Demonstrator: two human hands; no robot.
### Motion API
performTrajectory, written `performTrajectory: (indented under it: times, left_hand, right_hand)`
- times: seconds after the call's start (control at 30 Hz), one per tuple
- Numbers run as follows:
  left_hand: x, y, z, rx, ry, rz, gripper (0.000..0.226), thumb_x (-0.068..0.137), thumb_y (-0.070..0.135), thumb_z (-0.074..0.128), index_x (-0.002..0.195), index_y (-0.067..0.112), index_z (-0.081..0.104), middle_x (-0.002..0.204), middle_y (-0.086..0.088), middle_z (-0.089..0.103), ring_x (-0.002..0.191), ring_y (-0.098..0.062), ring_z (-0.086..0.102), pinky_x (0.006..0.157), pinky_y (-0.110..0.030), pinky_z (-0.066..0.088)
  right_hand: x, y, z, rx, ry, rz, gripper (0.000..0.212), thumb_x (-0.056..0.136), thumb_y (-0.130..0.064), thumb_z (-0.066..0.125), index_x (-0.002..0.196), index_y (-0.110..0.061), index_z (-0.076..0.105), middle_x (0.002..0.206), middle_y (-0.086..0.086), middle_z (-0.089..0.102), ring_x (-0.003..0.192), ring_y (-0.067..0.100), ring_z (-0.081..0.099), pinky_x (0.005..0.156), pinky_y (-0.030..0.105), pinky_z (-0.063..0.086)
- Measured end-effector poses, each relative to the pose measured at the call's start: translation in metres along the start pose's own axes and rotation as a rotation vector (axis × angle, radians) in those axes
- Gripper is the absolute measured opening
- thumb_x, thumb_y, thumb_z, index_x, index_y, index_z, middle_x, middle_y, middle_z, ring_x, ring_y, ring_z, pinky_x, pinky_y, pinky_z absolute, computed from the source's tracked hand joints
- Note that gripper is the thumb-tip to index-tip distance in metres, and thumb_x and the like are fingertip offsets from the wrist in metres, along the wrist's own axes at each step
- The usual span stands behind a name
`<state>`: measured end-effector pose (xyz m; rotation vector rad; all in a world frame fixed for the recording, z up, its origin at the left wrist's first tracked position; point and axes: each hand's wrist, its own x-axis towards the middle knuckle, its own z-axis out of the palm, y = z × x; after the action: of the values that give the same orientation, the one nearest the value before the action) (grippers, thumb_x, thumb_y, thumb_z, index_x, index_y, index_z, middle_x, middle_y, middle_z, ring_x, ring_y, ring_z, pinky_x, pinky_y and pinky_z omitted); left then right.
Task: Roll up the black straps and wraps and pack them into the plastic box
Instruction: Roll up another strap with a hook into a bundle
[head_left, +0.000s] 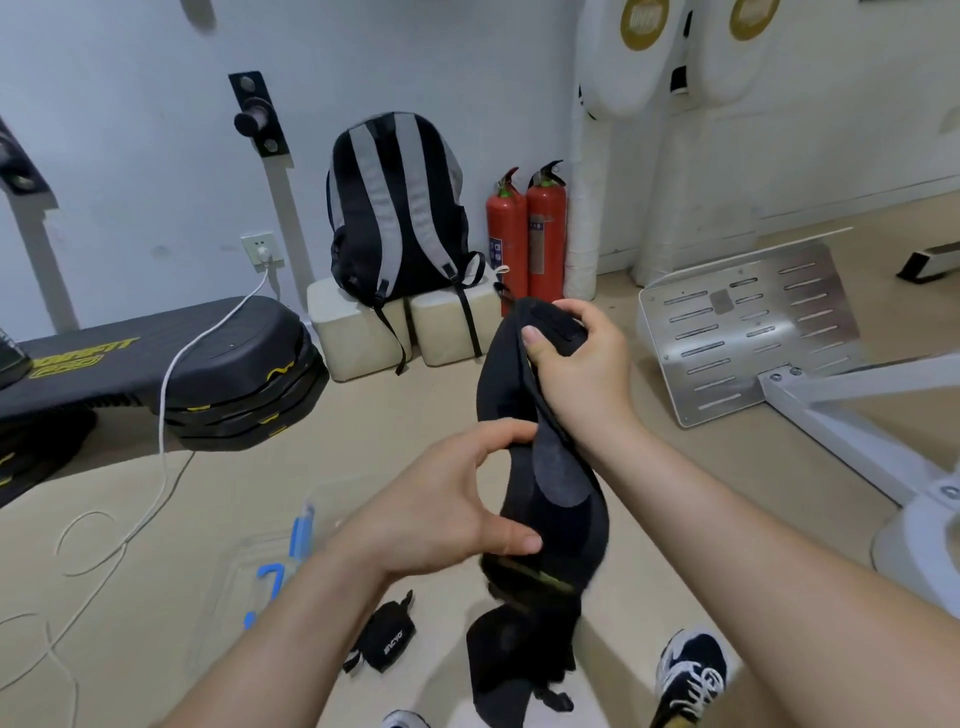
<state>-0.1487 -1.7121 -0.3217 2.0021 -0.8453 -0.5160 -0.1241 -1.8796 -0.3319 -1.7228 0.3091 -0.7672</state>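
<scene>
A person holds a long black wrap (563, 470) in the air over the floor (332, 426). The right hand (576, 358) grips its upper end, fingers curled around the fabric. The left hand (441, 514) pinches its middle between thumb and fingers. The lower end hangs down. The clear plastic box (270, 574) sits on the floor at lower left, with a small black strap (384, 636) lying just beside it.

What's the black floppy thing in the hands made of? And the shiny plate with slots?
The black wrap looks like soft matte fabric, perhaps neoprene: it bends and sags as it hangs. The slotted plate looks like brushed metal: silvery, stiff, with a dull sheen.
</scene>
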Motion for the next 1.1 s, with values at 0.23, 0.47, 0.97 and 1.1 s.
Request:
performTrajectory:
  times: [0.23, 0.47, 0.97, 1.1]
  left_hand:
    - [0.017, -0.003, -0.026, -0.286, 0.707, 0.001, 0.027, 0.076, 0.042, 0.080, 0.076, 0.015, 0.072, 0.076, -0.001, 0.068, 0.071, -0.008, 0.059, 0.073, -0.030, 0.048]
    - [0.024, 0.015, -0.026, -0.424, 0.539, 0.096, 0.047, 0.082, 0.033, 0.071, 0.125, 0.028, 0.054, 0.095, -0.018, 0.069, 0.084, -0.011, 0.067, 0.074, -0.021, 0.054]
    - [0.021, 0.016, -0.027, 0.098, 0.756, 0.186, 0.087, 0.065, 0.026, 0.089, 0.134, 0.047, 0.040, 0.106, 0.014, 0.060, 0.092, -0.010, 0.061, 0.088, -0.028, 0.053]
    - [0.027, 0.014, -0.009, 0.653, 0.752, 0.332, 0.095, 0.071, 0.022, 0.083, 0.148, 0.030, 0.028, 0.105, 0.003, 0.065, 0.087, -0.021, 0.063, 0.071, -0.037, 0.052]
  right_hand:
    - [0.004, -0.025, -0.021, 0.192, -0.368, -0.037, 0.034, 0.082, -0.006, 0.077, 0.104, -0.029, 0.064, 0.097, -0.009, 0.069, 0.087, 0.001, 0.065, 0.075, 0.020, 0.053]
    - [-0.002, -0.042, -0.033, -0.033, -0.724, -0.142, 0.040, 0.084, -0.007, 0.076, 0.111, -0.018, 0.048, 0.094, 0.001, 0.054, 0.078, 0.002, 0.057, 0.068, 0.020, 0.051]
    - [0.009, -0.048, -0.051, -0.126, -0.464, 0.213, 0.037, 0.087, -0.053, 0.064, 0.097, -0.017, 0.060, 0.087, 0.000, 0.063, 0.073, 0.011, 0.055, 0.065, 0.025, 0.044]
    - [-0.010, -0.052, -0.036, -0.012, -0.730, 0.432, 0.053, 0.092, -0.062, 0.050, 0.090, -0.012, 0.067, 0.077, 0.005, 0.070, 0.070, 0.015, 0.067, 0.063, 0.026, 0.054]
